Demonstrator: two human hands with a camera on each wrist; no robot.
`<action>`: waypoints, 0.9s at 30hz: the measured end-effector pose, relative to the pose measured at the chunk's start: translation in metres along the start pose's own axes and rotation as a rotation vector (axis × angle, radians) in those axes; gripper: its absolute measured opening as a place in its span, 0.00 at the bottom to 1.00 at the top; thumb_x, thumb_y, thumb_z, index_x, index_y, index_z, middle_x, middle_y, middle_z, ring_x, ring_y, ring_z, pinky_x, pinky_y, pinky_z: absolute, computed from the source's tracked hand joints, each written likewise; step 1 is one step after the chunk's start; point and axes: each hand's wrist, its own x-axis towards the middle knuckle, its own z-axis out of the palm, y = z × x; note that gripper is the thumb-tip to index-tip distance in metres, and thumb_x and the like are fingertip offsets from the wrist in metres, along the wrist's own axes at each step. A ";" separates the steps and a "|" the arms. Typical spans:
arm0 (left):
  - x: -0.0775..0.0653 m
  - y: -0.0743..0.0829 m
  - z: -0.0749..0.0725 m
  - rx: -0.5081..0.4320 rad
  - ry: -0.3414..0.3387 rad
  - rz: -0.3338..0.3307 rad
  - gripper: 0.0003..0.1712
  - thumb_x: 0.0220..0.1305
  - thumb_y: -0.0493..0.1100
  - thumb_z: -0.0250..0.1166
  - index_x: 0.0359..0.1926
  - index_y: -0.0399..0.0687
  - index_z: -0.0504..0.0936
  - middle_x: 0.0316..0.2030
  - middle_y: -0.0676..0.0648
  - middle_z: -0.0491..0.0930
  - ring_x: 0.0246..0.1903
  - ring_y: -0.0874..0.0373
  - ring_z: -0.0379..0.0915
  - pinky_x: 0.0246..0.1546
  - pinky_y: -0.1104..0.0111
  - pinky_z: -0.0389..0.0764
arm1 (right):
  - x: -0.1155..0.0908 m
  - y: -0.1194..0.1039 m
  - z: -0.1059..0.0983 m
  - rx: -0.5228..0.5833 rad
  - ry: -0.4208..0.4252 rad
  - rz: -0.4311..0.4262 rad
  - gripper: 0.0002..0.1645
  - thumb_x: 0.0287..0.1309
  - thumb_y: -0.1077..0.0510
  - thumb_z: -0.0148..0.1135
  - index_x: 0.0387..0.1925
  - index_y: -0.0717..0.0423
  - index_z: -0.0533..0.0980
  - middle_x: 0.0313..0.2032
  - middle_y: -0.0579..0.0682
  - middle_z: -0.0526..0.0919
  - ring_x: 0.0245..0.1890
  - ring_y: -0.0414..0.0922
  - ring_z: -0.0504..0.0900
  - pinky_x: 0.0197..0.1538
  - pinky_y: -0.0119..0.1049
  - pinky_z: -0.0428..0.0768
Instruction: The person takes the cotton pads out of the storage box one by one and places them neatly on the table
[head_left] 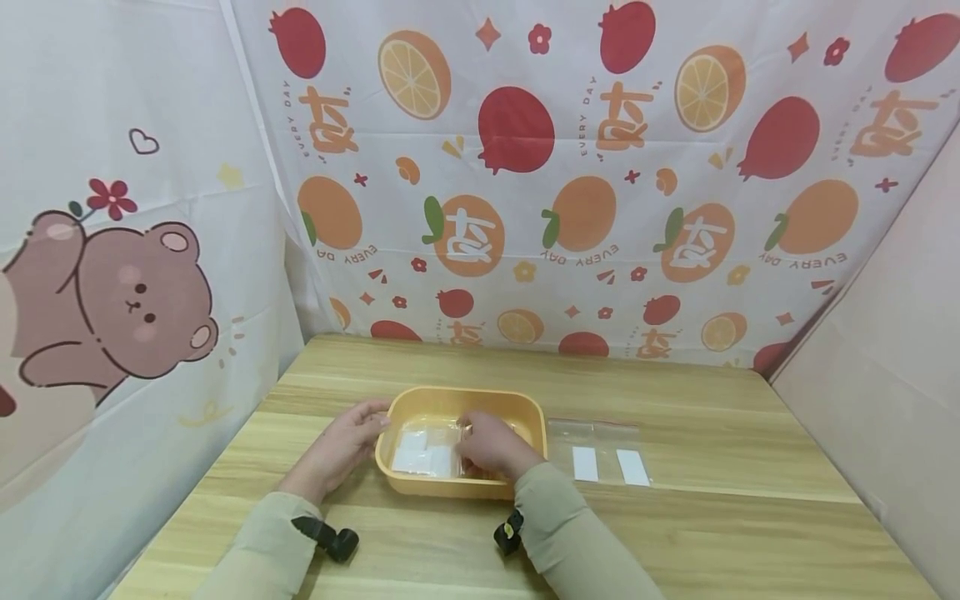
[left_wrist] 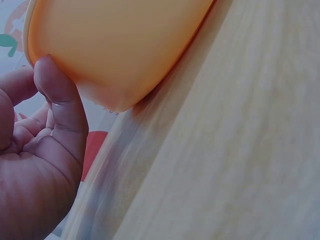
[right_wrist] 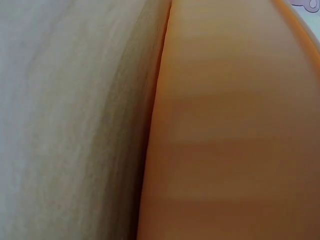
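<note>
My left grip [head_left: 339,446] clamps the left end of a smooth, round-cornered yellow basin [head_left: 450,488] on the wood-grained desk [head_left: 735,533]. My right grip [head_left: 491,446] reaches inside, by glossy clear packaging [head_left: 426,454]; I can't tell whether it pinches any. A flat clear bag [head_left: 606,454] lies just right; bare grain runs to the right edge.
</note>
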 end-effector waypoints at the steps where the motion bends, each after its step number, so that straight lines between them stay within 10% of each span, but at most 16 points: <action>1: 0.000 -0.001 0.000 -0.002 0.002 0.000 0.30 0.78 0.44 0.56 0.72 0.33 0.63 0.54 0.33 0.75 0.49 0.50 0.77 0.46 0.62 0.83 | 0.000 0.001 0.000 -0.006 0.001 -0.003 0.28 0.60 0.70 0.58 0.63 0.66 0.68 0.23 0.55 0.79 0.18 0.46 0.76 0.20 0.34 0.75; 13: -0.001 -0.001 0.000 -0.009 -0.003 0.005 0.29 0.77 0.44 0.56 0.71 0.33 0.63 0.51 0.38 0.77 0.47 0.52 0.78 0.45 0.62 0.84 | -0.004 -0.003 -0.011 -0.015 0.068 -0.116 0.04 0.66 0.62 0.58 0.35 0.57 0.79 0.23 0.48 0.76 0.21 0.42 0.72 0.22 0.33 0.70; 27: -0.001 -0.001 0.001 -0.013 -0.014 0.011 0.30 0.78 0.44 0.56 0.71 0.33 0.63 0.53 0.33 0.76 0.49 0.49 0.78 0.46 0.61 0.84 | -0.023 -0.007 -0.055 -0.036 0.206 -0.238 0.14 0.74 0.50 0.55 0.47 0.55 0.79 0.44 0.50 0.81 0.46 0.47 0.77 0.49 0.46 0.78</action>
